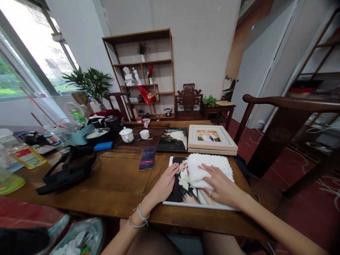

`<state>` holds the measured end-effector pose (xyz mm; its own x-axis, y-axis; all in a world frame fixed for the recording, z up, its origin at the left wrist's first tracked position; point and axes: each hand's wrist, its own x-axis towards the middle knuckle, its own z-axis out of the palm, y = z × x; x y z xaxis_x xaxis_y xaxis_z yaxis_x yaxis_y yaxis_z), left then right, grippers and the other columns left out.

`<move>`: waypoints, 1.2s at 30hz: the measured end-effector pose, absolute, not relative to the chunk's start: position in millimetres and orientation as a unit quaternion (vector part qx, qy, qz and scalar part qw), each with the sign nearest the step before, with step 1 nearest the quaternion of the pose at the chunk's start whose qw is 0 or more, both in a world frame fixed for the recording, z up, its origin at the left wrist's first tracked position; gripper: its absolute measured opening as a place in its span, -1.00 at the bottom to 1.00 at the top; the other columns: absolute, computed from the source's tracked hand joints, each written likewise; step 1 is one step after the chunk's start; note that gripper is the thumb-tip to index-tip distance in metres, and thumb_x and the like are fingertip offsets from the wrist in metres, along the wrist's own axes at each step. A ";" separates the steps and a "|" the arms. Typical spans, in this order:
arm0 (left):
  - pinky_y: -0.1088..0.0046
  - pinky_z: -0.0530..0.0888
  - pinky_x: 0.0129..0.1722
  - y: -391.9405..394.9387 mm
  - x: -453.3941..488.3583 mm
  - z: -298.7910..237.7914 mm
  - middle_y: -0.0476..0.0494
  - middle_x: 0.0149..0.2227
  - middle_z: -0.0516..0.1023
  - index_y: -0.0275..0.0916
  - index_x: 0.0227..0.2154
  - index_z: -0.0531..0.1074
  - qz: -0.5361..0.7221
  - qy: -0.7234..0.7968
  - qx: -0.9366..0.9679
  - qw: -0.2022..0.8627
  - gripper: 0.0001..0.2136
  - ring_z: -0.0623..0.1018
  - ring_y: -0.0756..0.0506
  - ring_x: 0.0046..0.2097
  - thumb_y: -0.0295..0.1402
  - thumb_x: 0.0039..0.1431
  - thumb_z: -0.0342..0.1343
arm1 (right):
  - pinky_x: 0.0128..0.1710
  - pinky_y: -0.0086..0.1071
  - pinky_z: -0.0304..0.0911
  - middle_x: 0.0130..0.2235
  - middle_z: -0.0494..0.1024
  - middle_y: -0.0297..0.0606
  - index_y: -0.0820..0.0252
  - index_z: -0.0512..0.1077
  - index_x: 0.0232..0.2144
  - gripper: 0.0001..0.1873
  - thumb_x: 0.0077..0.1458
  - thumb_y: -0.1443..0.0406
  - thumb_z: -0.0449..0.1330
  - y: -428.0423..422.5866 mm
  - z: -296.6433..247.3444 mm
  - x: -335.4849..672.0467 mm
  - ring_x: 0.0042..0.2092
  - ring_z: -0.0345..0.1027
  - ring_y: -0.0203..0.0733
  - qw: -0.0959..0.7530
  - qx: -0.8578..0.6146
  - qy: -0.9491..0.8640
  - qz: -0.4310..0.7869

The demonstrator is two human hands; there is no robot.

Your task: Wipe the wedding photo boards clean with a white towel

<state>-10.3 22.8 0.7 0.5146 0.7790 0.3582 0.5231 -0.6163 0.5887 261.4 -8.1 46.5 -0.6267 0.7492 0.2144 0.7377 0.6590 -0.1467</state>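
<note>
A wedding photo panel (176,189) lies flat at the table's near edge, its picture showing a couple. My left hand (168,179) rests on the panel's left part, fingers stretched out, holding nothing. A fluffy white cloth (196,177) with a scalloped edge covers the panel's upper right part and hides some of the picture. My right hand (221,184) presses on this cloth and has hold of it, a ring on one finger. Just behind lie a dark photo panel (172,140) and light-framed pictures (212,128), one on another.
A phone-like item (147,158) lies left of the panel. Farther left are a black strap (71,170), a blue sponge (103,146), a white lidded cup (126,135), a small white cup (145,134) and bottles. A wooden chair (278,134) stands right; a lined bin (79,239) sits below.
</note>
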 end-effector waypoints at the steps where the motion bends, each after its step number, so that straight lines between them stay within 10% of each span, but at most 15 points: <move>1: 0.11 0.06 0.32 22.8 -10.0 0.9 -0.19 0.30 0.11 -0.19 0.22 0.14 0.304 0.387 0.845 0.209 -0.56 0.08 -0.10 0.33 -0.47 0.30 -0.27 | 0.18 0.15 -0.07 0.25 0.18 -0.04 0.14 0.49 -0.17 -0.71 0.02 0.33 0.13 -20.4 46.7 255.7 0.29 -0.10 0.15 0.112 -0.408 -0.906 0.030; 36: 0.10 0.07 0.31 22.2 -10.3 5.4 -0.23 0.30 0.10 -0.22 0.22 0.15 0.283 0.402 0.842 0.223 -0.58 0.09 -0.12 0.33 -0.41 0.32 -0.23 | 0.11 0.04 0.08 0.16 0.30 0.09 0.22 0.54 -0.26 -0.74 0.04 0.22 0.17 -77.4 49.0 188.7 0.21 0.07 0.21 0.085 -0.403 -0.909 0.065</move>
<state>-10.3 22.2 5.4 0.5165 0.8028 0.2979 0.5504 -0.5777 0.6027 188.7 -77.4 49.0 -0.6614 0.7432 0.1012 0.7211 0.6672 -0.1867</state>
